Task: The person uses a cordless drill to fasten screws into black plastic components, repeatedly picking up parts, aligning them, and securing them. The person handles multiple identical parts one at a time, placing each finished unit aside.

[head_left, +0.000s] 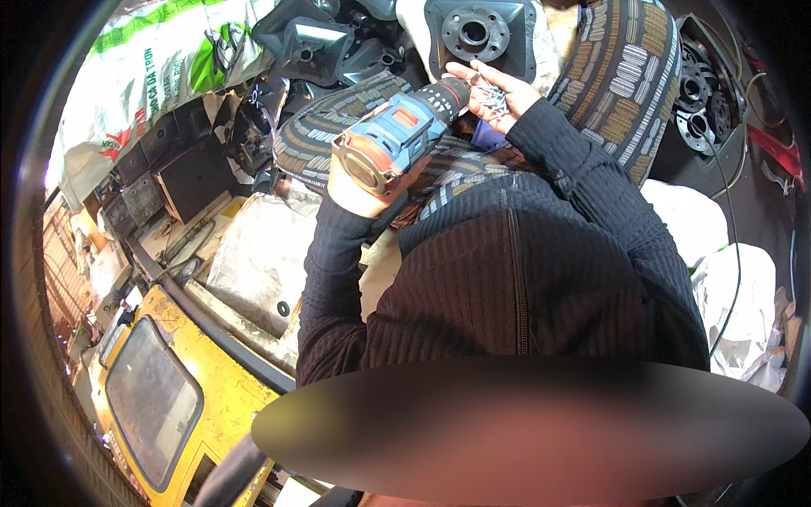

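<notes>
My left hand [361,196] is wrapped round a blue and red cordless drill [397,135], with the body hiding most of the fingers. The black chuck [453,95] points up and right, toward my other hand. In the palm of my right hand [514,93] lies a small heap of silvery screws [492,101]. Its fingertips come close to the front of the chuck; whether they pinch a screw or a bit there is too small to tell. Just beyond both hands is a dark grey square metal part with a round, holed hub [476,34].
More dark grey metal parts [312,51] are heaped at the far left, next to a white and green sack [169,76]. Discs with holes [694,89] sit at the right by a cable [737,253]. A yellow panel with a window [190,355] stands lower left.
</notes>
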`<move>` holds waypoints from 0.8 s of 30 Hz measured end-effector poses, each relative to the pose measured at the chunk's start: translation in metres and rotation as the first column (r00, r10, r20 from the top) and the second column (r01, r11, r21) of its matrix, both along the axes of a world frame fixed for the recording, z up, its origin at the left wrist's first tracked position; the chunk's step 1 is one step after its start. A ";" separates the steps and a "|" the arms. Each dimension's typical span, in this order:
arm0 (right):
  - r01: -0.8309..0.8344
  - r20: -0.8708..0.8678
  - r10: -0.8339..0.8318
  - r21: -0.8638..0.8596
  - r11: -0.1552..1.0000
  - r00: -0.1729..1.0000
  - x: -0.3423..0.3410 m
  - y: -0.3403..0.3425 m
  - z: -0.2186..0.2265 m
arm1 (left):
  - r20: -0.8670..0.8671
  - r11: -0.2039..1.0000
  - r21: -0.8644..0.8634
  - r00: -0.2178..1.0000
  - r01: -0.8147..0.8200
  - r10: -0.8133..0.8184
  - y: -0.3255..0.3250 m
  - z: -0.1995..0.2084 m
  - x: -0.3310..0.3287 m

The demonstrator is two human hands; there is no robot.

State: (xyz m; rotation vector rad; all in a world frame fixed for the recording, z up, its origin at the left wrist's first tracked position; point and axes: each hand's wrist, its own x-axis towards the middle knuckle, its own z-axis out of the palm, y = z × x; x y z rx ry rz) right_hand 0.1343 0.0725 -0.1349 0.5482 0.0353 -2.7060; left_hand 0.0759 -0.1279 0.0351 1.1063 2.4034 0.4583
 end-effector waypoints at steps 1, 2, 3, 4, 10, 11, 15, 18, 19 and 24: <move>-0.009 -0.019 0.009 -0.045 0.999 1.000 -0.001 0.000 0.001 | -0.051 0.999 -0.004 0.997 0.052 -0.052 0.000 -0.002 0.000; -0.018 -0.004 0.017 -0.048 0.999 1.000 -0.002 0.000 0.002 | -0.102 0.995 -0.008 0.989 0.103 -0.103 0.000 -0.003 0.001; -0.027 0.014 0.027 -0.054 0.998 1.000 -0.003 -0.001 0.003 | -0.033 1.000 0.014 0.999 0.021 -0.021 0.000 -0.004 0.003; -0.045 0.105 0.046 -0.014 0.999 0.993 -0.004 -0.003 0.003 | 0.035 0.998 0.030 0.997 -0.063 0.062 0.000 -0.004 0.006; 0.007 0.142 -0.034 0.189 0.982 0.989 -0.005 -0.009 0.004 | 0.095 0.996 0.001 0.991 -0.093 0.093 0.003 0.003 0.007; -0.005 0.095 -0.010 0.160 0.987 0.995 -0.004 -0.009 0.002 | 0.075 0.997 -0.035 0.995 -0.062 0.065 0.005 0.001 0.002; -0.020 0.196 -0.005 0.125 0.992 0.981 -0.003 -0.011 -0.009 | -0.087 0.993 -0.058 0.990 0.104 -0.108 0.008 -0.011 -0.020; -0.097 0.310 0.025 0.217 0.971 0.950 -0.001 -0.009 -0.023 | -0.087 0.999 -0.024 0.995 0.048 -0.050 0.004 -0.015 -0.033; -0.093 0.352 -0.012 0.280 0.956 0.936 0.000 -0.008 -0.028 | -0.044 1.000 -0.010 0.999 -0.024 0.023 0.003 -0.016 -0.036; -0.003 0.401 -0.309 0.614 0.789 0.862 -0.005 -0.001 -0.047 | 0.002 0.980 -0.131 0.989 -0.147 0.149 0.004 -0.023 -0.054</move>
